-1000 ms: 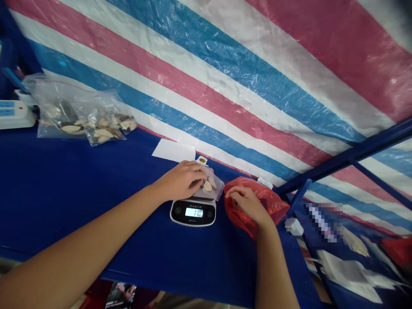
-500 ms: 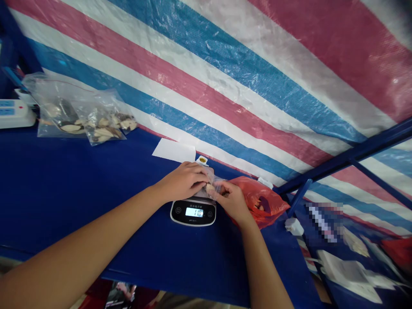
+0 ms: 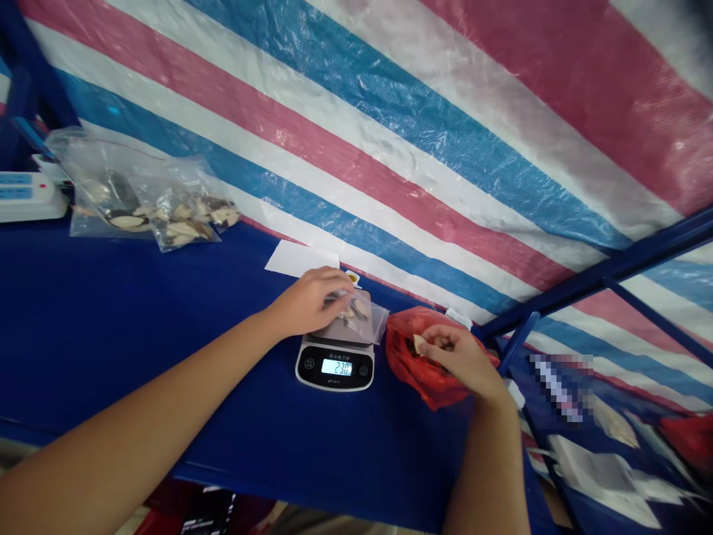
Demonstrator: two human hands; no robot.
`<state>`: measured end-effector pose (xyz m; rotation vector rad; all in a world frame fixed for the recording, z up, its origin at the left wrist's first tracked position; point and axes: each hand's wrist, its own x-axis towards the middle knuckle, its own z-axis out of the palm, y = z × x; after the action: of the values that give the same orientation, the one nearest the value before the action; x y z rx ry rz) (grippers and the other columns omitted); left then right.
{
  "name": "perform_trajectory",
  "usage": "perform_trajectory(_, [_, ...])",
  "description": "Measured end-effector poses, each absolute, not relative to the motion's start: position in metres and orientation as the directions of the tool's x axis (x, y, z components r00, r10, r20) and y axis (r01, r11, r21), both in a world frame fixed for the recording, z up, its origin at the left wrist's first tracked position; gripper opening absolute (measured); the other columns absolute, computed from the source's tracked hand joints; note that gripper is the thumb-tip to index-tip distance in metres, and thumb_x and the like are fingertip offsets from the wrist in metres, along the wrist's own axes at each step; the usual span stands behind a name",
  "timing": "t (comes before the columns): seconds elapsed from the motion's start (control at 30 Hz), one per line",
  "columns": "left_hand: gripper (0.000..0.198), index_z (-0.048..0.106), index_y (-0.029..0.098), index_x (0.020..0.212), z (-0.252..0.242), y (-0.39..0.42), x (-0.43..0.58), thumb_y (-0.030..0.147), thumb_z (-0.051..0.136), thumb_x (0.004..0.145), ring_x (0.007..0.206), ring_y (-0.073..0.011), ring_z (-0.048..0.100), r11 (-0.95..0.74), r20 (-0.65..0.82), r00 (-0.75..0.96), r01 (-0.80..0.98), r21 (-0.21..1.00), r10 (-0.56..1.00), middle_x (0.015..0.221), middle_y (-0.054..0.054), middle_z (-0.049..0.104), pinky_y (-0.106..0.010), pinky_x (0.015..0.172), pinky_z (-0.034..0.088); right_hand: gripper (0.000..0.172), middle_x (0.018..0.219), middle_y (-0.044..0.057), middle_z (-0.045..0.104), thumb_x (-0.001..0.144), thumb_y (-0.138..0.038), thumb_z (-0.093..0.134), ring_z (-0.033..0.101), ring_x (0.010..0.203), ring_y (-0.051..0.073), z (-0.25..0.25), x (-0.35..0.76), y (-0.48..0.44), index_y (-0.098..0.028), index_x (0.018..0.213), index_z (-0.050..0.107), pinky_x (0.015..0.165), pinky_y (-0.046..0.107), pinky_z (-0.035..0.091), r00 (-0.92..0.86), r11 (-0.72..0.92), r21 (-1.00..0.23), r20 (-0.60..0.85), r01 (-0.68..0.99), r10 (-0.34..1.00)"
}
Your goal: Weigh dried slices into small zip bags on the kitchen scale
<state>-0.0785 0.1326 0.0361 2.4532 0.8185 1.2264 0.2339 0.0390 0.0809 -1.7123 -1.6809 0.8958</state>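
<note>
My left hand (image 3: 321, 301) has its fingers curled on the edge of a small clear zip bag (image 3: 365, 327) with a few pale, dark-edged dried slices inside. That bag lies on the platform of a kitchen scale (image 3: 335, 377), whose lit display appears to read 23.0. My right hand (image 3: 460, 354) pinches a pale dried slice (image 3: 419, 343) over the mouth of a red plastic bag (image 3: 409, 371). What the red bag contains is mostly hidden by its folds and my fingers.
Filled clear bags of slices (image 3: 181, 223) lie at the left beside a white device with blue buttons (image 3: 27, 197). White paper (image 3: 301, 258) lies behind the scale on the blue table (image 3: 239, 423). Striped sheeting (image 3: 334, 134) rises behind; a blue metal bar (image 3: 601, 271) crosses at right.
My right hand has moved right from the clear bag to the red bag and now holds a slice. My left hand stays at the clear bag. The scale reading rose from about 11.0.
</note>
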Motion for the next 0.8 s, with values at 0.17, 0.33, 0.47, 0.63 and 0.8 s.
perform_trajectory(0.17, [0.020, 0.068, 0.020, 0.097, 0.039, 0.143, -0.090, 0.027, 0.049, 0.097, 0.102, -0.0211, 0.066, -0.711, 0.699, 0.224, 0.434, 0.553, 0.680, 0.102, -0.006, 0.072, -0.039, 0.094, 0.051, 0.047, 0.063, -0.001, 0.064, 0.074, -0.058, 0.082, 0.057, 0.056, 0.015, 0.085, 0.261, 0.032, -0.019, 0.098, 0.071, 0.053, 0.026, 0.041, 0.216, -0.167, -0.796, -0.047, 0.581, 0.975])
perform_trajectory(0.33, [0.021, 0.068, 0.019, 0.097, 0.040, 0.141, -0.090, 0.024, 0.048, 0.096, 0.101, -0.0222, 0.066, -0.714, 0.702, 0.259, 0.501, 0.489, 0.663, 0.102, -0.006, 0.073, -0.041, 0.094, 0.049, 0.041, 0.056, -0.006, 0.049, 0.082, -0.061, 0.073, 0.045, 0.048, 0.012, 0.078, 0.240, 0.041, -0.021, 0.087, 0.068, 0.046, 0.025, 0.033, 0.209, -0.102, -0.883, -0.004, 0.459, 0.978])
perform_trajectory(0.47, [0.022, 0.068, 0.020, 0.100, 0.039, 0.139, -0.087, 0.022, 0.047, 0.097, 0.102, -0.0221, 0.065, -0.732, 0.709, 0.304, 0.529, 0.429, 0.636, 0.105, -0.006, 0.073, -0.041, 0.095, 0.048, 0.036, 0.064, -0.005, 0.056, 0.081, -0.055, 0.075, 0.049, 0.054, 0.012, 0.072, 0.220, 0.046, -0.022, 0.095, 0.069, 0.050, 0.026, 0.037, 0.040, -0.118, -0.932, -0.111, 0.343, 0.993])
perform_trajectory(0.63, [0.022, 0.068, 0.020, 0.103, 0.037, 0.138, -0.087, 0.022, 0.048, 0.097, 0.105, -0.0227, 0.064, -0.745, 0.719, 0.315, 0.523, 0.413, 0.620, 0.107, -0.006, 0.072, -0.042, 0.095, 0.048, 0.039, 0.089, 0.002, 0.072, 0.079, -0.044, 0.080, 0.064, 0.078, 0.016, 0.069, 0.209, 0.047, -0.021, 0.110, 0.071, 0.069, 0.028, 0.049, -0.070, -0.114, -0.941, -0.143, 0.318, 0.987])
perform_trajectory(0.8, [0.021, 0.067, 0.019, 0.104, 0.035, 0.137, -0.085, 0.021, 0.048, 0.096, 0.108, -0.0237, 0.063, -0.750, 0.706, 0.341, 0.520, 0.408, 0.621, 0.109, -0.007, 0.071, -0.043, 0.097, 0.048, 0.038, 0.088, 0.004, 0.075, 0.071, -0.045, 0.088, 0.067, 0.080, 0.017, 0.067, 0.200, 0.050, -0.019, 0.094, 0.071, 0.071, 0.028, 0.050, 0.024, -0.147, -0.940, -0.147, 0.306, 0.989])
